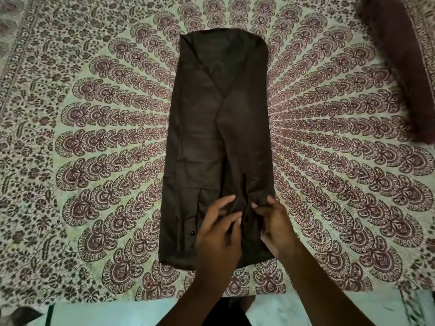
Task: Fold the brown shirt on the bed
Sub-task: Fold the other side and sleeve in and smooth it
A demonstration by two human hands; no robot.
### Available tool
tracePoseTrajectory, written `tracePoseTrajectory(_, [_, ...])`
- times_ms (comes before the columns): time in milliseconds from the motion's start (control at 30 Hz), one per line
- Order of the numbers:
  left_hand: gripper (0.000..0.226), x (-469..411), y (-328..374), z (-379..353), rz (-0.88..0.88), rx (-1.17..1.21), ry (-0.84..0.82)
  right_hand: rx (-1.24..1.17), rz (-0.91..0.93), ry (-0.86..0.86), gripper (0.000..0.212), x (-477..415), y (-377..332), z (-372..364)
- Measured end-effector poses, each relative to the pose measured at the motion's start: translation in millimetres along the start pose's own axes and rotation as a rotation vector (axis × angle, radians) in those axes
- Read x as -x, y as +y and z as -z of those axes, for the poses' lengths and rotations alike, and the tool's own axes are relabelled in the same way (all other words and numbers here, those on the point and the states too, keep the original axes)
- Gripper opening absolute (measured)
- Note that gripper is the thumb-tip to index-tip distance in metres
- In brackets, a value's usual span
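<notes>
1. Brown shirt (219,128) lay flat on the bed (94,137), sides already folded in; long strip ran away beyond the fingers.
2. Left hand (217,234) and right hand (274,228) pinched cuff fabric between narrowed fingers (226,201).
3. Judged: tidying sleeves; next, lift the near hem, fold away.

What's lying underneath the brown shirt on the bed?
The brown shirt lies flat on the patterned bedsheet, which shows all around it. Whatever sits directly beneath is covered by the cloth and can't be seen.

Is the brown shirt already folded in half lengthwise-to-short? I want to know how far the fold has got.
No: the brown shirt lies as one long narrow strip, both hands at its near end.
</notes>
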State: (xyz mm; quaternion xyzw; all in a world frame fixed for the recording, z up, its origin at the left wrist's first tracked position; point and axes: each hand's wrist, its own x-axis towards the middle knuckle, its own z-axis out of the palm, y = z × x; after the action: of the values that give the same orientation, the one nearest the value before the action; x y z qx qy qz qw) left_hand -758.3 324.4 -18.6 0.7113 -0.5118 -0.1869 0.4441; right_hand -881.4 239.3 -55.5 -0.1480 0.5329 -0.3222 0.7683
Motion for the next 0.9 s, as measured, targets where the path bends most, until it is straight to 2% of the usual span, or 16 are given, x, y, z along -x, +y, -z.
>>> tracePoseTrajectory(67, [0.016,1.0,0.8,1.5,-0.087,-0.019,-0.008,-0.010,-0.008,-0.004,0.031,0.7,2.1,-0.6])
tracePoseTrajectory(133, [0.019,4.6,-3.7,3.1,-0.073,-0.050,-0.028,0.125,-0.024,0.066,0.025,-4.4,10.3,0.7])
tracePoseTrajectory(233, [0.023,13.1,-20.9,2.2,0.151,-0.102,-0.036,0.421,-0.033,0.200,0.006,-12.8,19.0,4.3])
tracePoseTrajectory(267, [0.025,16.2,-29.4,0.3,0.224,-0.131,-0.054,0.503,-0.036,0.221,0.005,-14.7,21.4,6.9])
tracePoseTrajectory(333, [0.026,21.4,-44.6,-1.8,0.301,-0.193,-0.133,0.661,0.011,0.242,0.014,-15.1,24.9,10.9])
tracePoseTrajectory(433, [0.025,24.5,-59.4,-1.8,0.311,-0.243,-0.235,0.829,0.108,0.236,0.033,-23.6,38.2,30.6])
tracePoseTrajectory(633, [0.027,24.0,-67.5,-2.6,0.425,-0.225,-0.429,0.987,0.163,0.301,0.036,-5.0,28.0,22.1])
tracePoseTrajectory(733, [0.026,15.3,-58.2,1.8,0.452,-0.387,-0.631,1.037,0.143,0.310,0.031,-7.7,23.2,21.1])
tracePoseTrajectory(800, [0.028,5.6,-53.1,5.4,0.441,-0.490,-0.694,1.128,0.153,0.319,0.030,-8.4,19.9,18.6])
tracePoseTrajectory(900, [0.032,-7.9,-46.9,7.3,0.352,-0.635,-0.756,1.321,0.281,0.394,0.047,-6.6,17.4,11.9])
